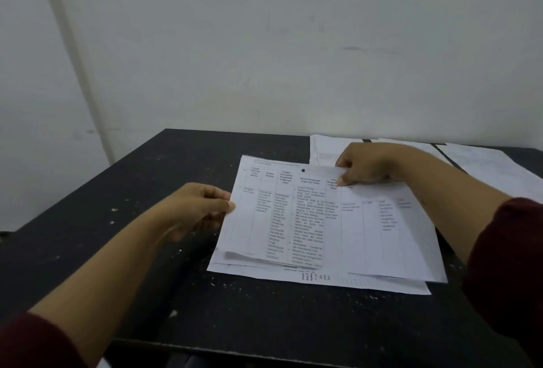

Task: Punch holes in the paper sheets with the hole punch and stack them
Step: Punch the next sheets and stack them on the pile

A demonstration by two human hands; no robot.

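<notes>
While both hands hold the top sheet (293, 215) over the stack (320, 279) on the desk (147, 279) — L hand (197, 209) pinching the left edge, R hand (367, 166) the far edge by the hole — square corners w/ the stack before letting go. Punch not in view.

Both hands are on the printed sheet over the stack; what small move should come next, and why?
Probably lower the top sheet flat and square it with the stack. The left hand pinches its left edge, the right hand holds its far edge, a punched hole already shows, and the sheets beneath are fanned unevenly on the table.
</notes>
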